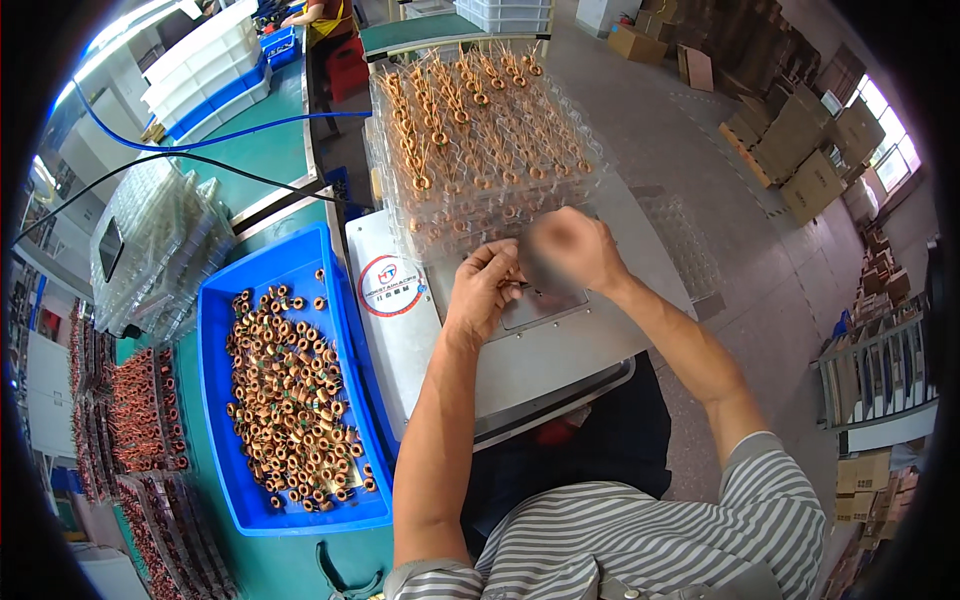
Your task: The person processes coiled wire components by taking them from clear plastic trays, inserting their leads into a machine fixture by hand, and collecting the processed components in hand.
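Note:
Over a metal plate (pixel 545 308) on the grey machine top, my left hand (pixel 485 288) pinches something small and dark that its fingers mostly hide. Close beside it, my right hand (pixel 592 250) is curled closed; a blur covers its fingertips, so what they hold cannot be made out. Just beyond both hands stands a stack of clear plastic trays (pixel 500 215). Copper-wound ring coils (pixel 440 137) with long wire leads stand in rows in the top tray. To the left, a blue bin (pixel 212 400) holds many loose ring coils (pixel 295 395) with short leads.
Empty clear trays (pixel 165 245) are piled at the left, with a dark phone-like slab (pixel 111 244) on them. More coil-filled trays (pixel 145 410) stand below. Pliers (pixel 345 580) lie near the front edge. Blue and black cables (pixel 240 133) cross the far left. Cardboard boxes (pixel 800 140) stand at the right.

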